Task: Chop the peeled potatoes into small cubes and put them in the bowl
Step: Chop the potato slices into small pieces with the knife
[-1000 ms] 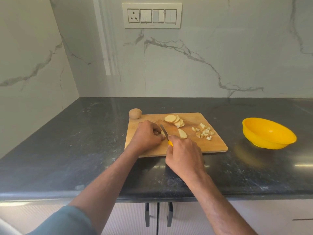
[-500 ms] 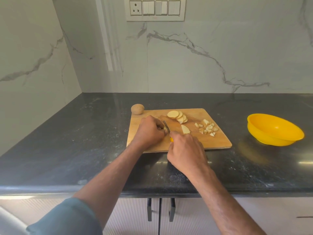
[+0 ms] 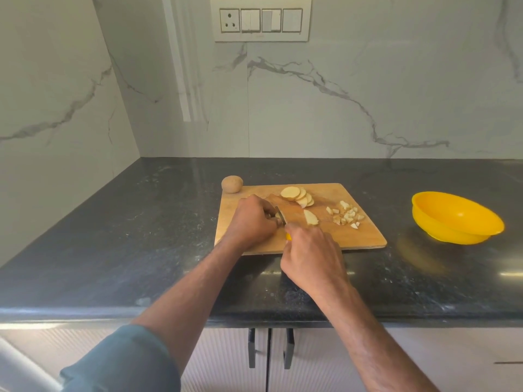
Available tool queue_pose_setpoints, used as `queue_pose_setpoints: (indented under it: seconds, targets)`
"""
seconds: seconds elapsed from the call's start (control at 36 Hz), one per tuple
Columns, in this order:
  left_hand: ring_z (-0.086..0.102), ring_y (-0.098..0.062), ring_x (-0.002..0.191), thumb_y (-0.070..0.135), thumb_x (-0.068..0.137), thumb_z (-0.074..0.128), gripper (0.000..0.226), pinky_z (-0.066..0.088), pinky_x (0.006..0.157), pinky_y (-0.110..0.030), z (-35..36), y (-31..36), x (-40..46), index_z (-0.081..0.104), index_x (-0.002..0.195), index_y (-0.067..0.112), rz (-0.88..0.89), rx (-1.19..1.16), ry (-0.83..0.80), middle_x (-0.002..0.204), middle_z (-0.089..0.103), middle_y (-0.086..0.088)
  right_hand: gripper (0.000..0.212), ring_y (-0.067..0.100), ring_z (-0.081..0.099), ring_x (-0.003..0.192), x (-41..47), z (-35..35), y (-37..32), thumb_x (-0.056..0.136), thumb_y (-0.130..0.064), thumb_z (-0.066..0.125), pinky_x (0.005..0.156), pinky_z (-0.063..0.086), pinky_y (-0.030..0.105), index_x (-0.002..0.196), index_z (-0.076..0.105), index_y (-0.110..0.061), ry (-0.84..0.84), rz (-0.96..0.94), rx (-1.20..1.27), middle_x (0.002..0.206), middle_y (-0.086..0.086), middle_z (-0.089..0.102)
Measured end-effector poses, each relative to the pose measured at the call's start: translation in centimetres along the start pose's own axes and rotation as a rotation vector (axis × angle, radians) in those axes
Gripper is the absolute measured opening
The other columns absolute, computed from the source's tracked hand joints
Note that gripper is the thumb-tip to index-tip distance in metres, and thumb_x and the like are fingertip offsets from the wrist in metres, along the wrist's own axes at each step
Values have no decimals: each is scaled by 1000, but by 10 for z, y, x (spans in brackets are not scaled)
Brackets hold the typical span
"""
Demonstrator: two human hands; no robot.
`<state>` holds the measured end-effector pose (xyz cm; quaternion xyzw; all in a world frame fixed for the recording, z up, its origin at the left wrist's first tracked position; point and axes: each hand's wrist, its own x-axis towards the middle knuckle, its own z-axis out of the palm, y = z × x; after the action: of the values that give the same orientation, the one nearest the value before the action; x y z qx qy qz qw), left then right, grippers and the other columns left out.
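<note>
A wooden cutting board point(image 3: 365, 236) lies on the dark counter. On it are a fan of round potato slices point(image 3: 297, 195), one half slice point(image 3: 310, 217) and a small heap of potato cubes point(image 3: 345, 215). My left hand point(image 3: 252, 220) curls over a potato piece on the board's left part; the piece is almost hidden. My right hand point(image 3: 311, 254) grips a yellow-handled knife point(image 3: 281, 216), its blade down beside my left fingers. A yellow bowl point(image 3: 455, 222) stands empty to the right of the board.
A whole round potato point(image 3: 232, 183) sits at the board's far left corner on the black counter point(image 3: 113, 236). Marble walls close the back and left. A switch plate point(image 3: 260, 19) hangs on the back wall. Cabinet doors lie below the counter edge.
The view has shifted slightly. Both hands stay in place on the board, the knife working in small strokes beside my left fingers.
</note>
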<state>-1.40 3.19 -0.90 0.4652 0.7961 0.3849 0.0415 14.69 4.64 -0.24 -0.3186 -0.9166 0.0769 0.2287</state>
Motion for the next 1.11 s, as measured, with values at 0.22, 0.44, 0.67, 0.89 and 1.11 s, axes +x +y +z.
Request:
queue_pose_setpoints:
  seconds: [0.22,0.44,0.67,0.89,1.11]
  targets:
    - [67,-25,78,18,80,80,11,56,73,-44,-3,-2,0,80,85,8,31,-7,-31,79,74,-7,33,15,60,74,0,1,0,95,-19,54,66,54,29,128,59,-20,11,3,6,88,-2,67]
    - [69,-21,80,15,82,80,11,58,76,-41,-5,2,-1,81,92,14,9,-45,-43,83,76,-2,28,14,61,76,0,-3,0,95,-18,55,69,57,30,122,61,-19,-14,18,18,90,-2,67]
    - [67,-24,80,15,84,77,8,58,74,-42,-3,3,0,81,90,11,-2,-23,-25,79,75,-3,25,15,57,70,-11,-7,0,93,-16,55,63,50,27,117,62,-19,-5,20,1,81,-2,63]
    - [54,-10,65,21,86,79,15,44,58,-22,-1,2,1,80,97,11,-5,-16,-34,76,70,1,33,15,48,64,-18,-11,1,95,-21,54,56,34,22,127,61,-20,54,69,-28,75,-3,54]
    - [54,-9,67,23,86,81,24,38,58,-18,0,0,2,78,106,11,-18,-17,-38,76,64,9,31,21,51,72,-19,-12,1,94,-22,55,61,41,30,124,59,-19,60,186,-35,88,4,65]
